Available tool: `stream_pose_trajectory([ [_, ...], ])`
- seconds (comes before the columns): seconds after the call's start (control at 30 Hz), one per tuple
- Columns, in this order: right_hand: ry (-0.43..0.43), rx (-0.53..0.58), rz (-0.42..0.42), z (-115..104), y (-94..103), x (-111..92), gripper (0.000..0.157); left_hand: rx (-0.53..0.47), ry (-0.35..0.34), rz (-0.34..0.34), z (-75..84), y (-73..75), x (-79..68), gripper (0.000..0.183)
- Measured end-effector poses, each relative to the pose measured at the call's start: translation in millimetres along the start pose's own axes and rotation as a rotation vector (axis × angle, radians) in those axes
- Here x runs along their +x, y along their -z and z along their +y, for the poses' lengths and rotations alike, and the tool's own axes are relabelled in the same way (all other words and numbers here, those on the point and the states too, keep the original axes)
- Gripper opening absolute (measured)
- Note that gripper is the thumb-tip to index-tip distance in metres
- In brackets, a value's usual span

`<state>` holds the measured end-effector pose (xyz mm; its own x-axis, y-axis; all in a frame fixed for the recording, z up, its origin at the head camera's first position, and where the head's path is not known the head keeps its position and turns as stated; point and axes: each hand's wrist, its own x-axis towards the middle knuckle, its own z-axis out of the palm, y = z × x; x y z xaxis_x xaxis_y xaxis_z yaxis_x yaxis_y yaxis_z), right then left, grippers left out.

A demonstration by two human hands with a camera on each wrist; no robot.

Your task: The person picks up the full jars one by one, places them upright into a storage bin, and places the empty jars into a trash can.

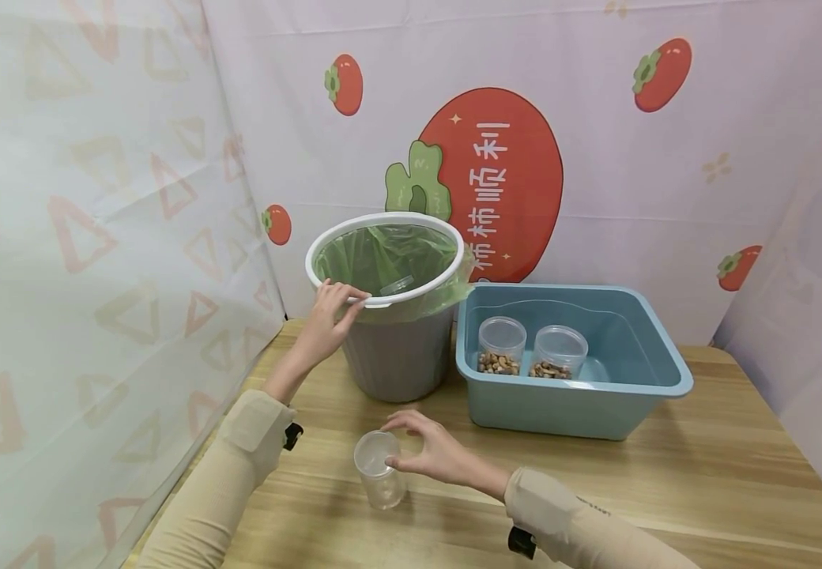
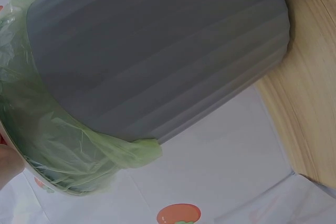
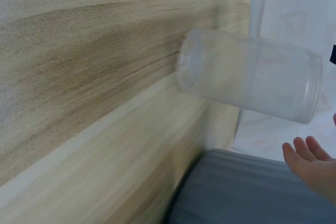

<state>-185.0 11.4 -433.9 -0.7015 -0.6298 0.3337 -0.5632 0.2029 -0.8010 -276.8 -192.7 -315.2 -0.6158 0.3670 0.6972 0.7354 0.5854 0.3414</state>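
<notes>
A clear plastic jar (image 1: 382, 468) stands upright and without a lid on the wooden table; small specks cling near its base in the right wrist view. Around its mouth my right hand (image 1: 434, 452) hovers with thumb and fingers spread. The right wrist view shows the fingertips (image 3: 299, 148) a little apart from the jar (image 3: 247, 74). My left hand (image 1: 327, 320) grips the white rim of a grey trash can (image 1: 400, 359) at its near left side. A green liner bag (image 1: 421, 253) lines this can, and a clear plastic piece (image 1: 397, 285) lies inside.
A blue plastic basin (image 1: 546, 407) stands right of the trash can. In it are two clear jars (image 1: 502, 336) partly filled with what look like nuts or beans (image 1: 498, 363). Printed cloth walls (image 1: 596, 158) close off the table's back and sides.
</notes>
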Motion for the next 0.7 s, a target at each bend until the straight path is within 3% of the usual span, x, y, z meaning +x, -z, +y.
stream_pose_trajectory([
  [0.27, -0.083, 0.024, -0.075, 7, -3.3, 2, 0.043, 0.013, -0.001, 0.002, 0.0, 0.0, 0.7, 0.009],
  [0.7, -0.117, 0.072, -0.125, 16, -11.8, 3, 0.049, 0.011, 0.003, 0.005, -0.4, -0.5, -0.8, 0.009],
])
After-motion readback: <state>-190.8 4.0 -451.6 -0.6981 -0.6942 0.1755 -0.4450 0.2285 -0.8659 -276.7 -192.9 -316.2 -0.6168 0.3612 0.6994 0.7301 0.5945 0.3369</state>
